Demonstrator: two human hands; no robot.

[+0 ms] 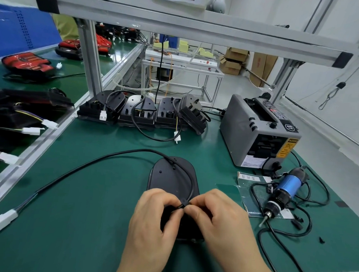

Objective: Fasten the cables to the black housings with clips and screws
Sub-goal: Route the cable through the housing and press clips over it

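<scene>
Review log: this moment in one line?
left hand: pinches clip | right hand: pinches clip | cable: over housing | screwdriver: untouched

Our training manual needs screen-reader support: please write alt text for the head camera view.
The left hand and right hand pinch a small black clip on a black cable, over a black housing lying on a green mat. A blue electric screwdriver lies to the right; more cabled housings line the back.

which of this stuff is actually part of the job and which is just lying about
In the job: housing, cable, clip pinched by left hand and right hand, screwdriver, back housings.
Lying about: tape dispenser, red lamps, cardboard boxes.
</scene>
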